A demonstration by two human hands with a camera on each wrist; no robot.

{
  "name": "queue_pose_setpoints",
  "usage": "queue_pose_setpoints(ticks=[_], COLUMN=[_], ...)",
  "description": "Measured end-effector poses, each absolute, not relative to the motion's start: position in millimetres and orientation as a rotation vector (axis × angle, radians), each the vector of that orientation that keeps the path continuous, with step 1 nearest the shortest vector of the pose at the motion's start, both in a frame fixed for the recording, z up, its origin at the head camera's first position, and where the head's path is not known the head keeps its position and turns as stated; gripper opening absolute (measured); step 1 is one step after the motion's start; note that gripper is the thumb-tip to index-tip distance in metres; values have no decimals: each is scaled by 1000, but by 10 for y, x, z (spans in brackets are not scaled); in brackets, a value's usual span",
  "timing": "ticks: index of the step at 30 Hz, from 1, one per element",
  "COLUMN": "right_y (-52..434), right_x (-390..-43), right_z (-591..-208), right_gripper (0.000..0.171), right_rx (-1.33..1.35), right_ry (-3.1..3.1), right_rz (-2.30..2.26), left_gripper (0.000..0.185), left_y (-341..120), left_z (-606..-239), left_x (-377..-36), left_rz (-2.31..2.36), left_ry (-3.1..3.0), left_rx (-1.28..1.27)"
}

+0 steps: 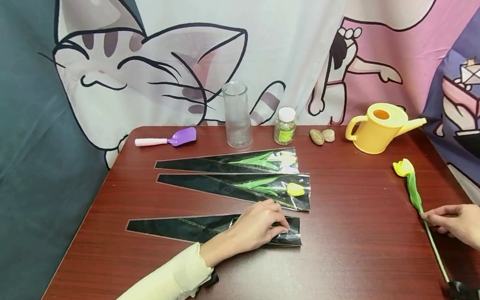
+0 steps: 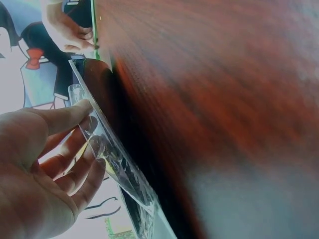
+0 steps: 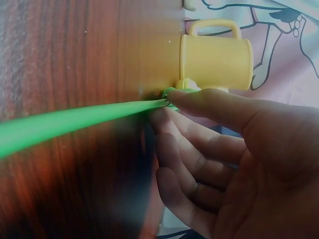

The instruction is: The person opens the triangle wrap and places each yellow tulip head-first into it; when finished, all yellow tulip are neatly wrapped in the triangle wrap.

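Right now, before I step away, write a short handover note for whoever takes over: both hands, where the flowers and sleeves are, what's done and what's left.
Left hand: pinches the wide end of the nearest sleeve, lifting the clear film at its mouth; this sleeve looks empty.
Right hand: pinches the stem of the loose yellow tulip, which lies on the table near the right edge.
Done: two wrapped tulips lie in their sleeves behind the empty one.
Left: the loose tulip is not yet in the third sleeve.
Along the back: glass vase, small jar, two stones, yellow watering can, purple scoop, all untouched.
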State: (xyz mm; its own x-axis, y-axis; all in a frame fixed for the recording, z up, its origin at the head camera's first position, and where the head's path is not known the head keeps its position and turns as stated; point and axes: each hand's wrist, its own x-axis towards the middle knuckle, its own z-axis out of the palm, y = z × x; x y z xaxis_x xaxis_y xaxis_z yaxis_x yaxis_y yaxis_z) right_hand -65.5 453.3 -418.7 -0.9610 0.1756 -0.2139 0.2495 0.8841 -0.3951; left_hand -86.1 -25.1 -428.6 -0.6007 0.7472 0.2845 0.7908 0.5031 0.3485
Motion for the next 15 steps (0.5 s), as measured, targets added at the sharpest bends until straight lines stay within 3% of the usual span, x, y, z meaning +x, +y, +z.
queue_pose_setpoints(ticks=[15], right_y=[4557], right_x=[-641], right_z=[-4209], right_gripper=[54], right_rx=[387], right_ry=[2716], right_rz=[-856], left_gripper=[6], left_y=[-248], left_z=[-4264], left_x=[-859], left_rz=[-653], left_ry=[-2642], left_rx=[-1352])
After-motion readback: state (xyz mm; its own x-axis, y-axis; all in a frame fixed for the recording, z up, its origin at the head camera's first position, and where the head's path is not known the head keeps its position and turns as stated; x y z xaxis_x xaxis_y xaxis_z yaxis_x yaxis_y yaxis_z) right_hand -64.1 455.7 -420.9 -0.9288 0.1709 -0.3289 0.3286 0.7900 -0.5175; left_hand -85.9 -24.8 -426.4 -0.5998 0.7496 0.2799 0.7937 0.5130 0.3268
